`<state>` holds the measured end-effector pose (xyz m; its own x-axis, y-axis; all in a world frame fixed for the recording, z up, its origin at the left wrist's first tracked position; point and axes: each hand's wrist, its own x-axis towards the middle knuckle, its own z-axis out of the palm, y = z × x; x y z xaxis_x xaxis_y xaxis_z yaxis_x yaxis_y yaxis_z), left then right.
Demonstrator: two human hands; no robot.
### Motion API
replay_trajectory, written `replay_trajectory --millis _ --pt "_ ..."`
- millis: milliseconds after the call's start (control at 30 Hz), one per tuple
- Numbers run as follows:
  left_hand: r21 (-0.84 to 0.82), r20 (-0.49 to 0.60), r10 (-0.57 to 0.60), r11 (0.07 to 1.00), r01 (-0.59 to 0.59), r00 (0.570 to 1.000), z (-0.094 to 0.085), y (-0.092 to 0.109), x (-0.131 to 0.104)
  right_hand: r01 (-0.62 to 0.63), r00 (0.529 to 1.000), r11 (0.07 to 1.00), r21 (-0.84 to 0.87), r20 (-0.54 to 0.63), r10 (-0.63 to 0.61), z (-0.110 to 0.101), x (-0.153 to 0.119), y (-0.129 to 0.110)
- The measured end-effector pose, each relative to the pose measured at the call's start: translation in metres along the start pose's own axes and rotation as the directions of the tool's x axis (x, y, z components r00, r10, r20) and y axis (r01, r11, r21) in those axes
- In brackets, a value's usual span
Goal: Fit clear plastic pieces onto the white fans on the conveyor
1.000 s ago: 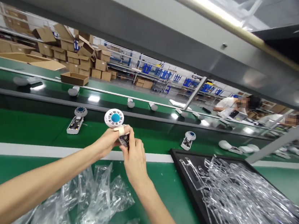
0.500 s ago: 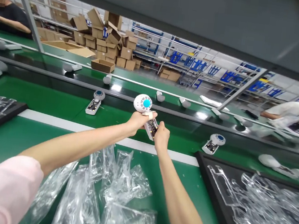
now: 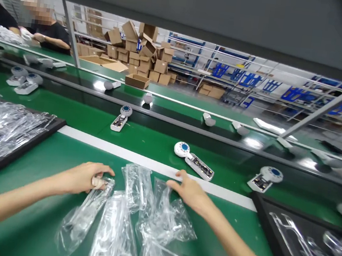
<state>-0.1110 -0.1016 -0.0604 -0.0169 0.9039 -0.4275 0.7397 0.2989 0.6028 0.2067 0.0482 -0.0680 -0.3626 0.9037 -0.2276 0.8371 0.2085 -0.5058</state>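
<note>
A green desk (image 3: pixel 37 228) is filling the near view, with crumpled clear plastic bags (image 3: pixel 134 223) lying on it between the two arms. The left hand (image 3: pixel 85 177) is resting on the top of one long bag (image 3: pixel 85 213), its fingers (image 3: pixel 103 173) curled and pinching the bag's mouth; a firm pinch at the open edge, with the film kept flat, would be the sound way to pick it up. The right hand (image 3: pixel 190 190) is lying loosely spread on another bag, gripping nothing. Just beyond its fingertips a white handheld fan (image 3: pixel 193 160) with its circuit board showing is lying on the conveyor belt (image 3: pixel 144 141). Black trays (image 3: pixel 294 238) of clear parts are flanking both hands. Farther off, more fans are lying on the belt, other people are working at the far left, and cardboard boxes (image 3: pixel 142 56) are standing stacked
</note>
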Motion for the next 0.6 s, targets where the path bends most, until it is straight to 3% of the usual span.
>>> replay_trajectory --millis 100,200,300,433,600 --pt "0.006 -0.099 0.026 1.0 -0.025 0.995 0.017 -0.001 0.007 0.099 0.994 0.994 0.036 0.037 -0.1 0.021 -0.01 -0.011" --pt "0.028 -0.188 0.128 0.992 -0.125 0.974 0.02 -0.009 0.011 0.159 0.985 0.983 0.09 0.056 -0.164 0.014 -0.012 -0.019" --pt "0.052 -0.245 0.198 0.98 -0.191 0.949 0.018 -0.015 0.013 0.22 0.945 0.963 0.158 0.21 -0.25 0.0 -0.009 -0.037" --pt "0.121 -0.196 0.154 0.984 -0.132 0.968 0.016 -0.006 0.015 0.222 0.876 0.961 0.163 0.399 -0.27 0.006 0.008 -0.073" --pt "0.189 -0.134 0.069 0.981 -0.043 0.989 0.017 0.003 0.011 0.208 0.874 0.969 0.132 0.42 -0.245 0.026 0.031 -0.092"
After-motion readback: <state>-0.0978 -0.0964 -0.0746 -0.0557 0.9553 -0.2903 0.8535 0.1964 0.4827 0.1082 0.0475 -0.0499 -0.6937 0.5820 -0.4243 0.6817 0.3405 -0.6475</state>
